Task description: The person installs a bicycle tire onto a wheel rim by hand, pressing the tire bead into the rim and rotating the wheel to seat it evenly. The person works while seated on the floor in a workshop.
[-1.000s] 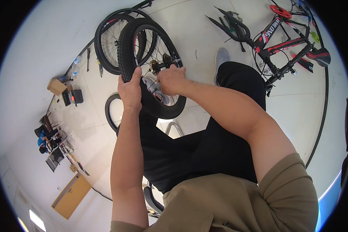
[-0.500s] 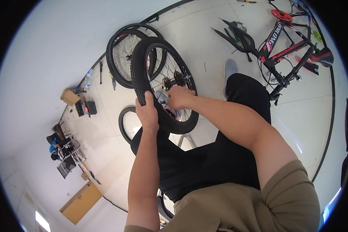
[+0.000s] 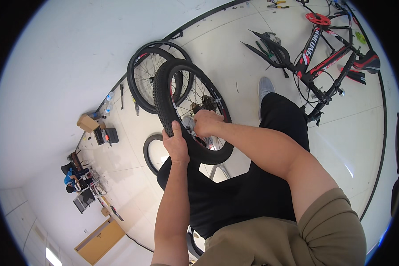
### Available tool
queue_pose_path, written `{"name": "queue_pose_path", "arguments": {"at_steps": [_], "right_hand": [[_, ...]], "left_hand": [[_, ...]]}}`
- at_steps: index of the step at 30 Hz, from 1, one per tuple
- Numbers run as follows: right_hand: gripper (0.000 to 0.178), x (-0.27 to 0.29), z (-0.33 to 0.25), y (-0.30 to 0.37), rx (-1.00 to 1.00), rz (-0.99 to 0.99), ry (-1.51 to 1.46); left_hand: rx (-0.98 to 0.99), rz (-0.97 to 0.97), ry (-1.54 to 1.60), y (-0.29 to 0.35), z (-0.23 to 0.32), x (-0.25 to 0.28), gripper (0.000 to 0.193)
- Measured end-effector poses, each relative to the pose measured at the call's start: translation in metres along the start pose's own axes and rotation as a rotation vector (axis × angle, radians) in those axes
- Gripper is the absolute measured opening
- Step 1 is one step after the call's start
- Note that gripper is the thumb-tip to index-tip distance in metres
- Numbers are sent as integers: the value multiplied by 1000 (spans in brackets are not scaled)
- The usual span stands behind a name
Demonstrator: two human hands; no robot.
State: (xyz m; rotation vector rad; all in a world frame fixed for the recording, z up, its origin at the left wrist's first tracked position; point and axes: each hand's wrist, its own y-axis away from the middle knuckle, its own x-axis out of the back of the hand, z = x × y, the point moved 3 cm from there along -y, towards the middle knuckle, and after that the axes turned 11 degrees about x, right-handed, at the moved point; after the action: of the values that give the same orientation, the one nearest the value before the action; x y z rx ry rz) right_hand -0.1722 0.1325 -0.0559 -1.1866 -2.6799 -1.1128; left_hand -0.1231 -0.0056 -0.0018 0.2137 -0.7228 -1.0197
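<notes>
the knobby bicycle wheel (image 3: 181, 95) stands upright on its tread across the person's lap, its plane running away from the body so the rim is seen nearly edge-on, slightly turned to the right. the left hand (image 3: 177, 144) wraps the tyre at its near lower edge, thumb lying up along the tread and the other fingers curled round the far side: a full, closed grip on the rubber. the right hand (image 3: 207, 123) reaches in from the right to the hub, beside the sprocket cluster (image 3: 207, 103), with the fingers curled tight; whether it pinches a small part there or only presses on the axle cannot be told, as the knuckles hide it. so the hub lies just up and to the right of the left hand, and the right hand is the nearer one to it, already touching; the axle's long axis points across the lap, left to right.

behind, a second wheel (image 3: 147, 73) leans at the wall, a loose tyre (image 3: 150, 155) lies on the floor (image 3: 235, 57), and a red and black bicycle frame (image 3: 328, 57) rests further right.
</notes>
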Motion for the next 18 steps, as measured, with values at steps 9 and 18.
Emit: {"name": "queue_pose_path", "arguments": {"at_steps": [9, 18], "right_hand": [[44, 11, -4, 7, 48, -27, -33], [31, 21, -8, 12, 123, 102, 72]], "left_hand": [[68, -80, 113, 7, 5, 1, 43], [91, -121, 184, 3, 3, 2, 44]]}}
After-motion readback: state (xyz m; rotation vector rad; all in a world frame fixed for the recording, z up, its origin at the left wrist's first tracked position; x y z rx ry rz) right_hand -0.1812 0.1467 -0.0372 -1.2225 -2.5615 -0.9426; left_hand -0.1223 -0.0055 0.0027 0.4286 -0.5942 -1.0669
